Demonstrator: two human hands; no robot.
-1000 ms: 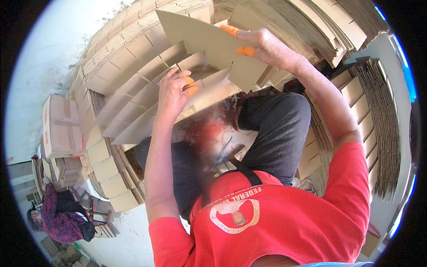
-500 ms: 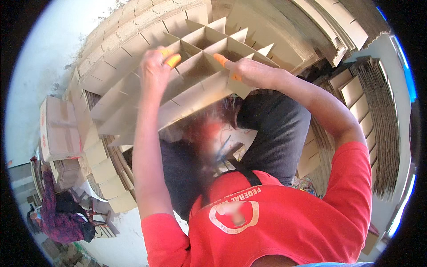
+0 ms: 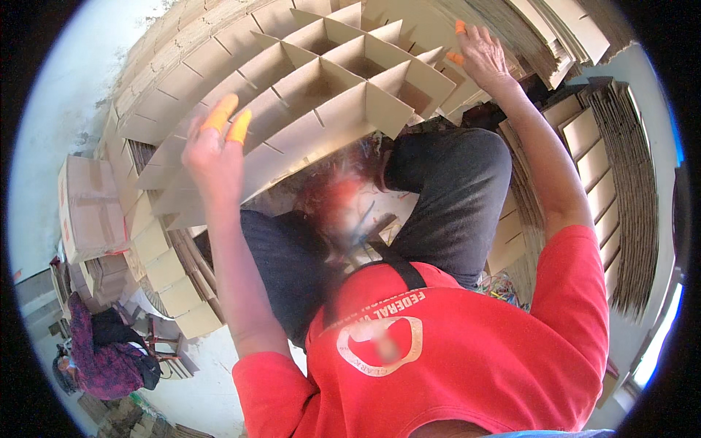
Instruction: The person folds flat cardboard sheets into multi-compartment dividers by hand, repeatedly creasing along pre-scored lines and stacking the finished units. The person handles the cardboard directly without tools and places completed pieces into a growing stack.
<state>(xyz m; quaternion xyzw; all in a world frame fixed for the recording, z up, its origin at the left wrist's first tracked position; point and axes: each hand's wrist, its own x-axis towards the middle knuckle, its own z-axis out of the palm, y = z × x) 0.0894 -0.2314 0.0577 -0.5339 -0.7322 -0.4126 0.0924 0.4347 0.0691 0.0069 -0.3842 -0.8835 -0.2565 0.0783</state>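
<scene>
A cardboard divider grid (image 3: 336, 117), made of slotted strips crossed into open cells, stands in front of me above my knees. Over its left part is my left hand (image 3: 212, 160), slightly blurred, its orange-covered fingertips stretched out and apart. I cannot tell whether those fingers touch the long strips. Away from the grid, my right hand (image 3: 483, 60) reaches to the far right with fingers spread and nothing in them. Orange covers sit on its fingertips too. Beneath that hand lies a flat pile of cardboard sheets (image 3: 416, 22).
Slotted cardboard strips (image 3: 175, 80) are stacked along the far left. More cardboard stacks (image 3: 628, 197) stand at the right and far right (image 3: 558, 36). A closed carton (image 3: 95, 208) is at the left. Another person (image 3: 109, 350) sits at lower left.
My right hand has left the grid's near right corner and moved up and right. My left hand has shifted left and nearer to me. The grid's cells sit slightly farther left.
</scene>
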